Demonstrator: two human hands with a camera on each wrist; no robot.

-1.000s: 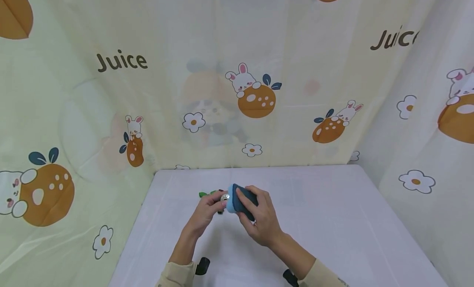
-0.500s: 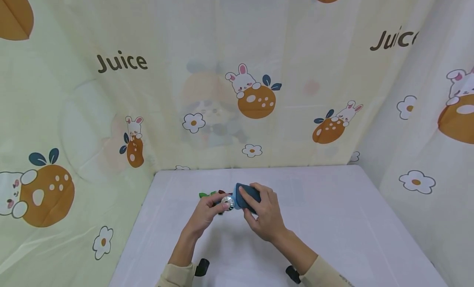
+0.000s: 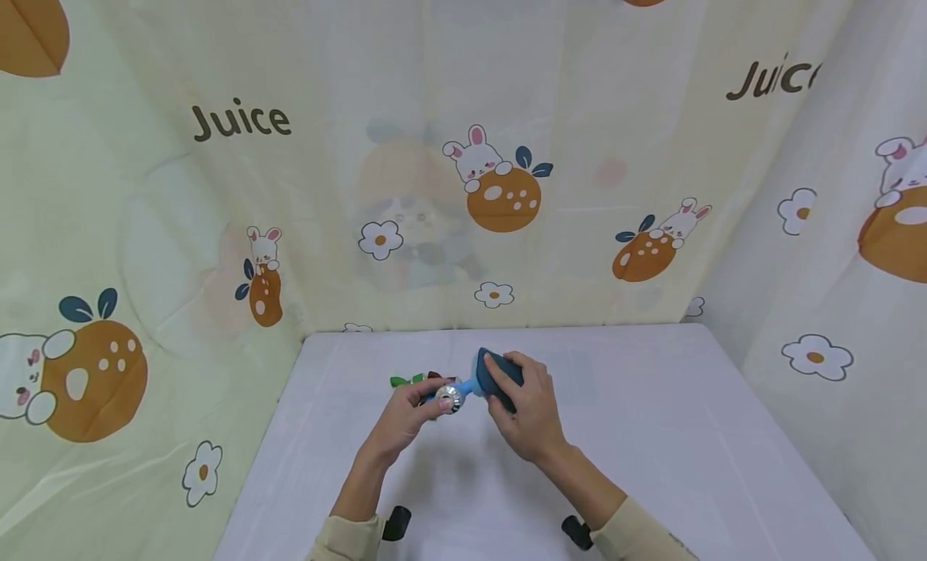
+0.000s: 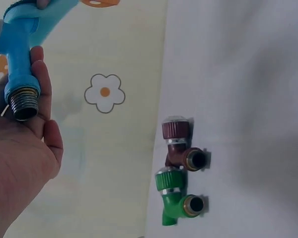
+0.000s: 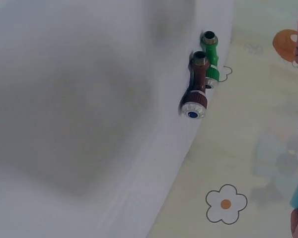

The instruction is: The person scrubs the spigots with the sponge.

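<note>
Head view: both hands meet over the white table (image 3: 652,432), near its back left part. The left hand (image 3: 405,420) has fingers curled round a blue tap (image 3: 452,396), silver knob facing the camera; the left wrist view shows the same tap's threaded metal end (image 4: 25,104) resting against the fingers (image 4: 39,74), top of the tap cut off by the frame edge. The right hand (image 3: 525,408) grips a dark blue sponge (image 3: 500,372), fingers wrapped over it, so most of the sponge is hidden; it touches the tap. In the right wrist view that hand is only a sliver at the right edge, grip unreadable there. Behind the hands, a brown tap (image 4: 181,146) and a green tap (image 4: 176,198) lie side by side on the table near the printed curtain (image 3: 239,118), mostly blocked in the head view.
</note>
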